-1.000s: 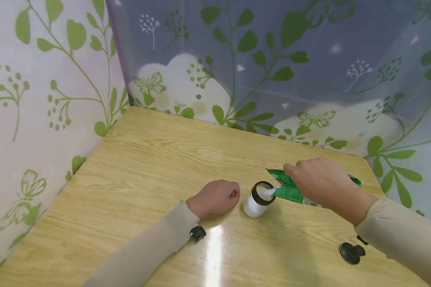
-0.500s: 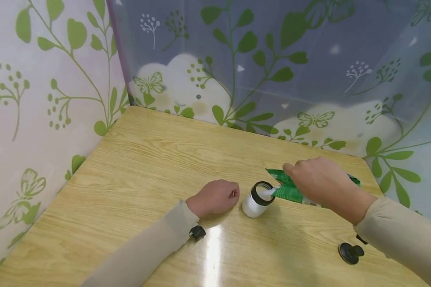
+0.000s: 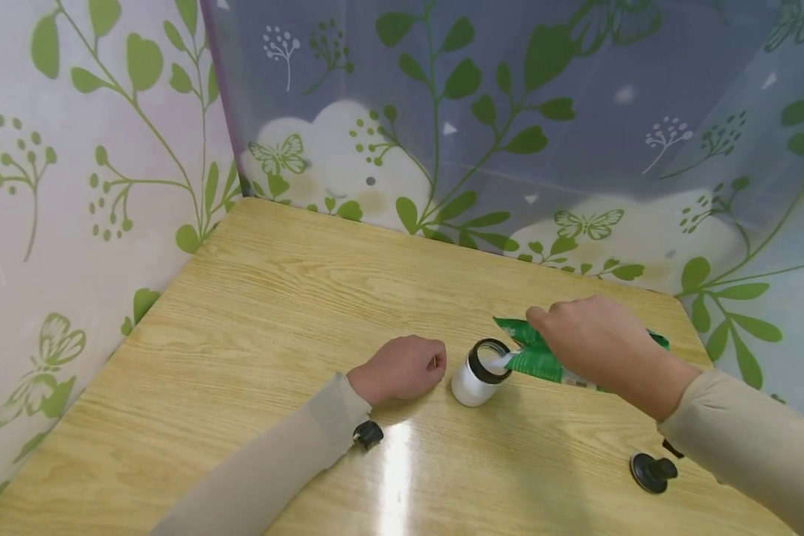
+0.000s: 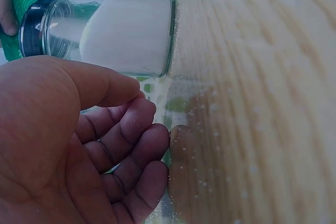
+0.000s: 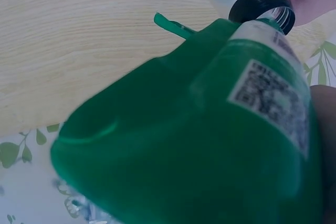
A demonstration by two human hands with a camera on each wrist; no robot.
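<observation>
My right hand (image 3: 603, 350) grips a green plastic pouch (image 3: 534, 363), tilted so its torn mouth lies at the black rim of a glass jar (image 3: 470, 387). White grains run from the pouch into the jar, which stands upright. In the left wrist view the jar (image 4: 126, 35) holds white grains through most of its body. Just left of it, my left hand (image 3: 402, 368) rests on the table with fingers loosely curled, holding nothing. A QR code shows on the pouch (image 5: 184, 145) in the right wrist view, where the pouch hides most of the right hand.
A black lid (image 3: 653, 473) with a knob lies on the wooden table (image 3: 295, 298) near my right forearm. Scattered white grains (image 4: 210, 171) dot the table beside my left fingers. Leaf-patterned curtains (image 3: 442, 149) border the table's back and sides.
My right hand and the pouch have shifted only very slightly, grains still flowing into the jar. The left hand stays in place.
</observation>
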